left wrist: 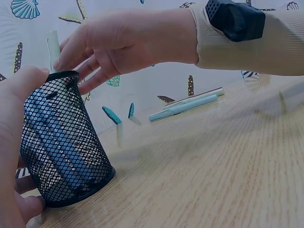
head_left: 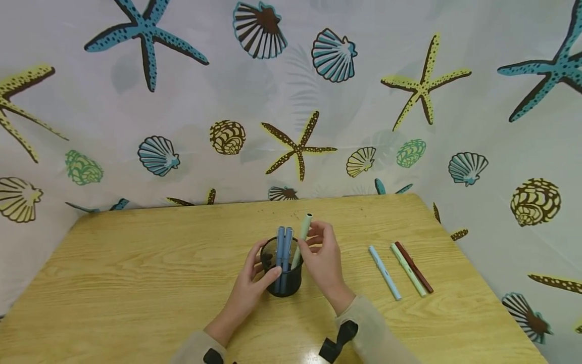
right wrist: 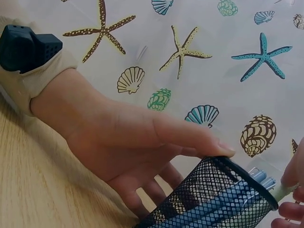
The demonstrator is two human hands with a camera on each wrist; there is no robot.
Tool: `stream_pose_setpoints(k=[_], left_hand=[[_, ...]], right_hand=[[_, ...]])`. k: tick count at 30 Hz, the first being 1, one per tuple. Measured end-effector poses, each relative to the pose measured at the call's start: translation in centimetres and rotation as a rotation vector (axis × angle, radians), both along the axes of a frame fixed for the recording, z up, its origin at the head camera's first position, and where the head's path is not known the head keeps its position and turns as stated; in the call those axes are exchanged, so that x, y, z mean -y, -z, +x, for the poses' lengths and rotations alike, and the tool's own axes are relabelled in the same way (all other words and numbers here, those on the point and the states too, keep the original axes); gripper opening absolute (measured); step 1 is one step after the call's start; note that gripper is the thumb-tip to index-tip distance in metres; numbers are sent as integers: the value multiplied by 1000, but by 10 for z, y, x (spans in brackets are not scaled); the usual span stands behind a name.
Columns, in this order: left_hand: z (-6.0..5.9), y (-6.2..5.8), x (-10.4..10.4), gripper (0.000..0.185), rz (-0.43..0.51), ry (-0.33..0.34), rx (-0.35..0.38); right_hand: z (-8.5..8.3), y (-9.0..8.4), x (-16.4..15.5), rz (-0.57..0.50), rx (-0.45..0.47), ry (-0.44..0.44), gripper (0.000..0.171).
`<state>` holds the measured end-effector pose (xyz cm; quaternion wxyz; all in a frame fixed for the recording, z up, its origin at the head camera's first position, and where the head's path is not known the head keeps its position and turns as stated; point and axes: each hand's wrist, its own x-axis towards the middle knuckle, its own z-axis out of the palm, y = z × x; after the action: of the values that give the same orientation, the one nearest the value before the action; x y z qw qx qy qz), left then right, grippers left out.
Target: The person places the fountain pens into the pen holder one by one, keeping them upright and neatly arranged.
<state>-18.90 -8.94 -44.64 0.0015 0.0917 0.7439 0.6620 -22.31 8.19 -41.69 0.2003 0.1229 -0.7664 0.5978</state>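
Note:
A black mesh pen holder [head_left: 292, 284] stands on the table, gripped around its side by my left hand [head_left: 249, 289], thumb at the near rim. Two blue pens [head_left: 285, 247] lean together inside it; the left wrist view shows them through the mesh [left wrist: 66, 137]. My right hand [head_left: 325, 260] pinches a light green pen [head_left: 306, 225] between thumb and fingers at the holder's right rim. The lower part of that pen is inside the holder, while its upper end sticks out above the rim. In the right wrist view, the left thumb presses the rim of the holder [right wrist: 204, 194].
To the right on the wooden table [head_left: 150, 268] lie a light blue pen [head_left: 384, 273], another light green pen [head_left: 408, 269] and a dark red pen [head_left: 414, 267], the last two side by side. A shell-and-starfish patterned cloth [head_left: 191, 101] hangs behind and at the sides.

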Motion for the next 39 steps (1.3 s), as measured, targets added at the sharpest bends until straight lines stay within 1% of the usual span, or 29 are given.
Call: stream_pose_setpoints(k=[4, 9, 15, 21, 24, 31, 39], left_hand=[[0, -1, 0, 65, -2, -2, -2], [1, -2, 0, 66, -8, -8, -3], [1, -3, 0, 66, -16, -14, -2], [2, -2, 1, 66, -21, -13, -10], [2, -2, 1, 66, -18, -12, -7], [1, -3, 0, 66, -13, -11, 7], [2, -4, 0, 66, -16, -11, 3]], right_hand=[[0, 3, -1, 43, 36, -7, 37], [0, 4, -3, 82, 39, 5, 36], [-1, 2, -6, 95, 50, 30, 35], [-1, 2, -12, 132, 21, 54, 31], [-2, 3, -16, 138, 20, 52, 31], [-2, 5, -26, 139, 50, 46, 30], [-1, 8, -39, 168, 49, 57, 23]])
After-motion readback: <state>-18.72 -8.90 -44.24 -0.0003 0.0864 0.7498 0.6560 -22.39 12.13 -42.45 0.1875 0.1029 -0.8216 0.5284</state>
